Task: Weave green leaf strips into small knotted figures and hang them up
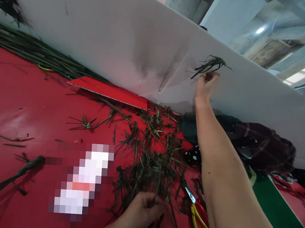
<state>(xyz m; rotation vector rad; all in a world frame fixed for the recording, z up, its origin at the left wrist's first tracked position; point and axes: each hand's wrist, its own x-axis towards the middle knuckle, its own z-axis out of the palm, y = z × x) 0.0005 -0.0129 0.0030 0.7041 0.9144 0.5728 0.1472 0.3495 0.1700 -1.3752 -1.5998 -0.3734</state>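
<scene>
My right hand (207, 85) is raised against the white wall, its fingers curled closed at the underside of a woven green leaf grasshopper (211, 64). The insect has thin legs and feelers sticking out. Low in the view my left hand (146, 210) is closed, thumb and fingers pressed together above the red surface; what they hold, if anything, is hidden. Around it lies a heap of woven leaf insects and green scraps (154, 162). Just right of the heap rest pliers (194, 206) with red and yellow handles.
Long green leaf strips (42, 54) lie along the wall (108, 32), near a red board (109, 92). Another dark woven insect (9, 7) is on the wall. A woven piece (29, 165) lies left of a blurred-out white item (82, 182). Dark plaid cloth (264, 143) sits right.
</scene>
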